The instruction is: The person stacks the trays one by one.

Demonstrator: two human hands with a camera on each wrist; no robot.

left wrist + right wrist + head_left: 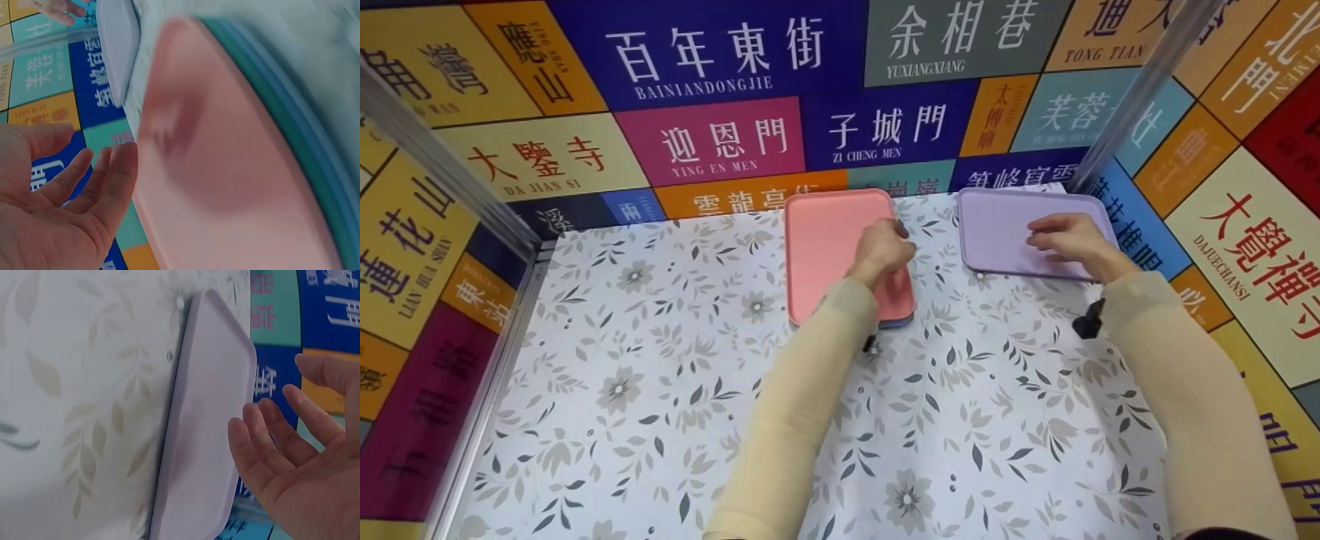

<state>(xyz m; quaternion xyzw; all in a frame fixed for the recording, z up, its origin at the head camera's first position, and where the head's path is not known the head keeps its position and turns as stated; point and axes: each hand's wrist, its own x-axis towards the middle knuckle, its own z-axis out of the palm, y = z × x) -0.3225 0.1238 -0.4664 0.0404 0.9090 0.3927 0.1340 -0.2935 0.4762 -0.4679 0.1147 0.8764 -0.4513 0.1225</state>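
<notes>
A pink tray (pixel 821 247) lies on top of a stack, with the edges of a green tray (pixel 242 62) and a blue tray (pixel 306 129) showing beneath it in the left wrist view. Over the right side of the pink tray is my left hand (pixel 883 247), its fingers loosely bent and holding nothing. To the right lies a single purple tray (pixel 997 232). My right hand (pixel 1069 238) hovers over that tray's right half, fingers relaxed and apart, with nothing between them.
The trays rest on a table covered with a floral-patterned cloth (pixel 660 420). Upright panels with colourful place-name signs (pixel 705 142) stand along the back and both sides, with metal posts (pixel 1140 97) at the corners.
</notes>
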